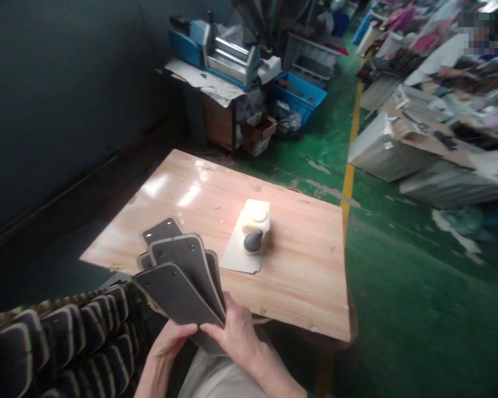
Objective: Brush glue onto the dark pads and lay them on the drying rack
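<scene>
Both my hands grip a fanned bunch of dark grey flat panels (176, 290) with pale edges, rounded corners and small holes near their ends. My left hand (169, 341) pinches the lower edge, thumb on the face of the front panel. On the other side, my right hand (243, 331) is closed round the stack, its thumb pointing at the left thumb. Beyond the panels, on the wooden table, a pale sheet (239, 261) lies under a cream-coloured block (256, 216) and a small dark teardrop-shaped object (253, 241).
Many similar panels (58, 337) stand in rows at my lower left. The wood-grain table (302, 265) is in front of me. Farther back are a blue roller machine (228, 55), a blue crate (301, 94) and cardboard boxes. Cluttered benches and a person stand at right.
</scene>
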